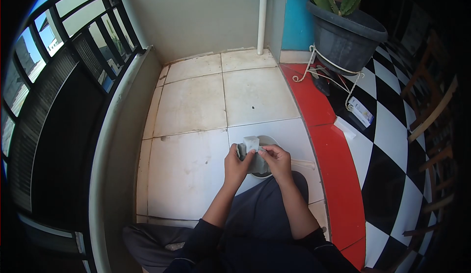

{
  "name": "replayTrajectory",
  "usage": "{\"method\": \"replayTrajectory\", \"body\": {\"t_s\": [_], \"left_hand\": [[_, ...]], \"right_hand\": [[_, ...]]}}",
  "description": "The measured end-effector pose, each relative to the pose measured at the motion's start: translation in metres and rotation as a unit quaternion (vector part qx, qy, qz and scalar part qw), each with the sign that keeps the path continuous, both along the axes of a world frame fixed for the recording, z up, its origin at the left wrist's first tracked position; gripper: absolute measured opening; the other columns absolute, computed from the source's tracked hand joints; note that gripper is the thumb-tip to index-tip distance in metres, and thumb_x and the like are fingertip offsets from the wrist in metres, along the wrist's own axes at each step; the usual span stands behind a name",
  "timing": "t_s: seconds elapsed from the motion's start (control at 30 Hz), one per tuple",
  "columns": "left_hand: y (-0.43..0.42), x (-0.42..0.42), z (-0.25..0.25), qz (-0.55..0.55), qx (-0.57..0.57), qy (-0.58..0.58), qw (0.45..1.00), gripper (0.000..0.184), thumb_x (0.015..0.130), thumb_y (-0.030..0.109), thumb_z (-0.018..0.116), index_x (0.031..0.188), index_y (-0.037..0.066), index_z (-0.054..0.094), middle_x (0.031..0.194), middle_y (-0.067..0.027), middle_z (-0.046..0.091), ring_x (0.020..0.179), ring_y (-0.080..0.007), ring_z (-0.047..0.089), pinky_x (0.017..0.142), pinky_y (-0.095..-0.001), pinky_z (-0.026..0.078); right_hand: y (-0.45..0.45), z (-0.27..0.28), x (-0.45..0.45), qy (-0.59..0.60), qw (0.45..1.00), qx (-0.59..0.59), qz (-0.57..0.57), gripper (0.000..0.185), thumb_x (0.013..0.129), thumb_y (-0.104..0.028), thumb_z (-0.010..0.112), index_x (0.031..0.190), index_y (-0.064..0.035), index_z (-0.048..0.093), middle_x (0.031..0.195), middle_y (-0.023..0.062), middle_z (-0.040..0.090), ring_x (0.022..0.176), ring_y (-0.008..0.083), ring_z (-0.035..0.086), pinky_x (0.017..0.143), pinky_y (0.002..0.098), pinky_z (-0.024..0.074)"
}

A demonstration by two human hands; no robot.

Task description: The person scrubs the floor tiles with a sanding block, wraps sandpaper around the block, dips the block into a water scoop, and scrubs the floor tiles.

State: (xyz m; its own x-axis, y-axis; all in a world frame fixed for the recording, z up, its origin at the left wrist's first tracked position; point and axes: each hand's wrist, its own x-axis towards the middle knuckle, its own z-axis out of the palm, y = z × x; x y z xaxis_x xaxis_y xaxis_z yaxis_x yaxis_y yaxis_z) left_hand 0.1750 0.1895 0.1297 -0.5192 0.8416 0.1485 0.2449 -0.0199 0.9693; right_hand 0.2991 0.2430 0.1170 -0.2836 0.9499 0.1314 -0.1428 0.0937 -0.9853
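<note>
Held up in front of my lap is a small pale block (251, 142) with flat faces. A grey-green, cloth-like sheet (258, 165) lies around its lower part; I cannot tell whether it is fabric or another soft material. My left hand (236, 166) grips the block and sheet from the left, thumb pressed near the block's lower edge. From the right, my right hand (277, 162) pinches the sheet close to the block. Directly below both hands is a round white dipper (269, 139), its handle (303, 164) pointing right. Its contents are mostly hidden.
Pale tiles (191, 106) cover the floor, bordered on the right by a red strip (326, 155) and checkered tiles. A potted cactus (346, 37) stands on a wire stand. Near it lie a small white box (346, 127) and a printed packet (361, 112). A black railing (73, 52) runs left.
</note>
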Motion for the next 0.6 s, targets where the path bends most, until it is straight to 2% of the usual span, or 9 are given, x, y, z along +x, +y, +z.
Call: {"method": "replayTrajectory", "body": {"t_s": [0.07, 0.13, 0.3, 0.43, 0.5, 0.53, 0.6], "left_hand": [[0.001, 0.002, 0.005, 0.023, -0.016, 0.059, 0.998, 0.032, 0.077, 0.023, 0.067, 0.077, -0.002, 0.046, 0.062, -0.0123, 0.053, 0.056, -0.0151, 0.050, 0.052, -0.0303, 0.041], [0.001, 0.001, 0.005, 0.027, -0.011, 0.054, 0.998, 0.032, 0.077, 0.023, 0.067, 0.077, -0.001, 0.045, 0.061, -0.0125, 0.052, 0.054, -0.0156, 0.050, 0.051, -0.0305, 0.041], [-0.001, -0.001, 0.005, 0.026, -0.006, 0.035, 0.999, 0.031, 0.077, 0.022, 0.066, 0.077, -0.001, 0.045, 0.060, -0.0119, 0.052, 0.052, -0.0158, 0.048, 0.049, -0.0303, 0.039], [-0.002, -0.001, 0.000, -0.011, 0.003, 0.000, 1.000, 0.030, 0.078, 0.021, 0.065, 0.078, -0.001, 0.045, 0.059, -0.0095, 0.051, 0.052, -0.0129, 0.045, 0.048, -0.0286, 0.039], [-0.002, -0.002, -0.001, -0.035, -0.007, -0.003, 0.999, 0.029, 0.078, 0.020, 0.065, 0.078, 0.000, 0.045, 0.059, -0.0082, 0.050, 0.053, -0.0114, 0.045, 0.049, -0.0278, 0.039], [-0.002, -0.003, -0.002, -0.051, 0.006, -0.021, 0.998, 0.027, 0.079, 0.020, 0.065, 0.080, 0.000, 0.045, 0.060, -0.0064, 0.051, 0.054, -0.0100, 0.045, 0.048, -0.0271, 0.039], [-0.001, -0.004, -0.002, -0.067, 0.019, -0.039, 0.997, 0.025, 0.080, 0.019, 0.064, 0.081, 0.001, 0.046, 0.062, -0.0045, 0.051, 0.055, -0.0087, 0.045, 0.048, -0.0263, 0.039]], "right_hand": [[0.000, -0.002, -0.002, -0.001, 0.999, 0.045, -0.003, 0.015, 0.080, -0.008, 0.065, 0.089, 0.0030, 0.062, 0.078, 0.0023, 0.060, 0.069, 0.0056, 0.054, 0.062, 0.0189, 0.0430], [0.000, -0.001, -0.003, -0.003, 0.996, 0.090, -0.006, 0.015, 0.081, -0.008, 0.064, 0.091, 0.0037, 0.062, 0.081, 0.0029, 0.061, 0.071, 0.0061, 0.054, 0.063, 0.0193, 0.0434], [-0.001, 0.008, 0.000, 0.007, 0.999, 0.032, 0.039, 0.013, 0.082, -0.007, 0.061, 0.090, 0.0039, 0.062, 0.086, 0.0044, 0.060, 0.077, 0.0069, 0.055, 0.068, 0.0197, 0.0439], [0.002, -0.005, 0.000, 0.034, 0.997, -0.020, 0.068, 0.014, 0.083, -0.007, 0.061, 0.093, 0.0015, 0.059, 0.086, 0.0043, 0.060, 0.076, 0.0072, 0.054, 0.067, 0.0197, 0.0436], [0.005, -0.005, 0.002, -0.001, 0.999, -0.001, 0.053, 0.026, 0.082, -0.012, 0.062, 0.104, -0.0013, 0.054, 0.092, 0.0054, 0.059, 0.078, 0.0077, 0.054, 0.069, 0.0204, 0.0425], [0.006, -0.004, 0.002, -0.002, 0.999, 0.000, 0.053, 0.026, 0.082, -0.012, 0.062, 0.104, -0.0013, 0.054, 0.092, 0.0054, 0.059, 0.078, 0.0077, 0.054, 0.069, 0.0204, 0.0425], [0.004, 0.004, 0.001, 0.011, 0.996, -0.061, 0.065, 0.033, 0.081, -0.018, 0.064, 0.108, -0.0029, 0.051, 0.097, 0.0046, 0.057, 0.086, 0.0079, 0.052, 0.073, 0.0225, 0.0418]]}}
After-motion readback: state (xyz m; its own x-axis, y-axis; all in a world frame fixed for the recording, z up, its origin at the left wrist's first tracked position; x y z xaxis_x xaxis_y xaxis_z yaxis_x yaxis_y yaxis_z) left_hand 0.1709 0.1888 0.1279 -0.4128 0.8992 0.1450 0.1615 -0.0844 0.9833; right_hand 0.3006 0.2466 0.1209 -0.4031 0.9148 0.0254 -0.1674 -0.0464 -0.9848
